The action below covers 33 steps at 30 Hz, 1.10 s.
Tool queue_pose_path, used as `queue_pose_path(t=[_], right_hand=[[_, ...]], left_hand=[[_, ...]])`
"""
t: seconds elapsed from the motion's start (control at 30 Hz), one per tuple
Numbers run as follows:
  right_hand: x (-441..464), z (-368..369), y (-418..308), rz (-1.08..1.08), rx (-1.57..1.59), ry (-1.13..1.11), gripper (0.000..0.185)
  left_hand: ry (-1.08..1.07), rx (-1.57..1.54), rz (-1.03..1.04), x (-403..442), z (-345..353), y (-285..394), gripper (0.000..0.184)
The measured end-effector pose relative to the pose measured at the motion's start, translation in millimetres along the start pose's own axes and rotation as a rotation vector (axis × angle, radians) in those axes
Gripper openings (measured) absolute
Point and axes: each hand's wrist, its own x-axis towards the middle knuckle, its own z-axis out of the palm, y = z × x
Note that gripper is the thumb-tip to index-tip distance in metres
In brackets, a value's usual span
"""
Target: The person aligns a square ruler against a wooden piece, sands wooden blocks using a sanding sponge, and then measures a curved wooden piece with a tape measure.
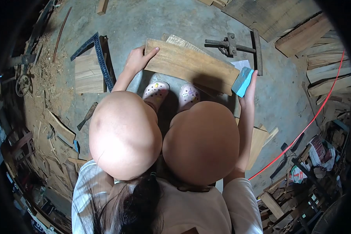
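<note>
My left hand (135, 59) is closed on the left end of a flat wooden board (189, 59), with the thumb on its upper face. The board lies crosswise beyond my shoes, slanting down to the right. In my right hand (249, 93) is a turquoise block (241, 82) with a greyish upper face, at the board's right end. I cannot tell whether the block touches the board. Most of the right fingers are hidden behind the block. Another pale board (183, 41) shows from behind the first one.
A metal clamp (232, 44) lies beyond the board, to the right. To the left, a carpenter's square (100, 58) rests by a wood piece (87, 74). A chisel-like tool (87, 116) is near my left knee. A red cable (300, 134) crosses the floor at right, near stacked timber (327, 74).
</note>
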Motion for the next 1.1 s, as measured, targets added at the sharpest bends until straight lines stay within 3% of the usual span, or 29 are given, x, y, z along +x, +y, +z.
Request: queue_pose_path(t=[0.6, 0.7, 0.8, 0.93, 1.07, 1.1], right_hand=[[-11, 2, -16, 0.109, 0.037, -0.125, 0.065], [-12, -2, -12, -0.152, -0.192, -0.087, 0.064], [-28, -8, -38, -0.244, -0.490, -0.115, 0.062], [-26, -11, -38, -0.509, -0.943, -0.047, 0.075], [-34, 17, -21, -0.525, -1.466, 0.020, 0.076], [-26, 15, -4, -0.623, -1.488, 0.006, 0.075]], left_hand=[[-0.066, -0.016, -0.111, 3, 3, -4, 0.077], [-0.022, -0.084, -0.124, 1, 8, -9, 0.074], [-0.008, -0.128, -0.143, 1, 9, -15, 0.073], [0.005, -0.243, -0.155, -2, 14, -25, 0.076], [0.001, -0.236, -0.154, -2, 16, -29, 0.077], [0.004, -0.236, -0.145, -2, 19, -32, 0.078]])
